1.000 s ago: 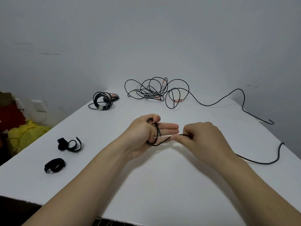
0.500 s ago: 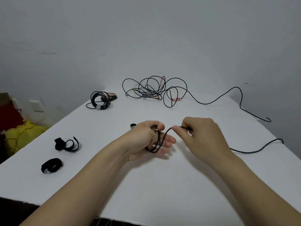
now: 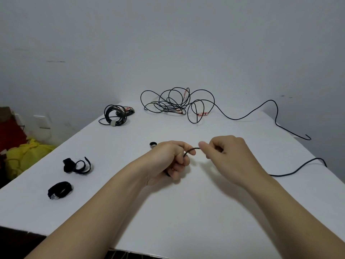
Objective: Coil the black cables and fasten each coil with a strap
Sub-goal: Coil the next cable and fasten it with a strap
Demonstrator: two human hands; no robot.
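Left hand gripping cable loops, fingers curled round them, anchoring coil over table. Right hand pinching cable between thumb and forefinger, guiding next loop; slack trailing right. Straps lying left, within reach.

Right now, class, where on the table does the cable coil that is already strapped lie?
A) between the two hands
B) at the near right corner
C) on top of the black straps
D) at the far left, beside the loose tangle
D: the strapped coil lies at the far left of the table, just left of the loose tangle.
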